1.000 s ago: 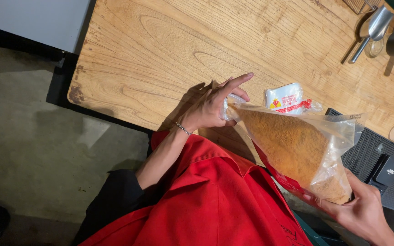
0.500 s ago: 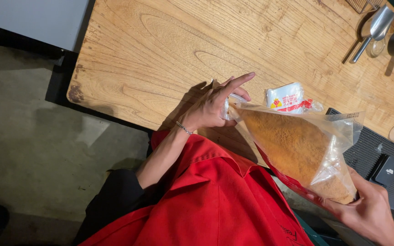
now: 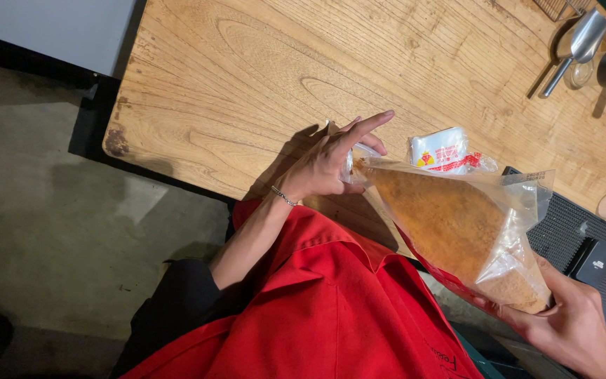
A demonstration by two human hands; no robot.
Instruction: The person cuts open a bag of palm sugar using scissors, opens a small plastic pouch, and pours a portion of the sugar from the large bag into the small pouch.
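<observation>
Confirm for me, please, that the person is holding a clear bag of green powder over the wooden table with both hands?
Not quite: the powder is orange-brown, not green, as the head view shows. The rest holds: the left hand pinches one end of the clear bag and the right hand supports the other end, over the edge of the wooden table.

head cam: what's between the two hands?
Only the clear bag of brown powder spans from left hand to right hand; head view shows it.
</observation>
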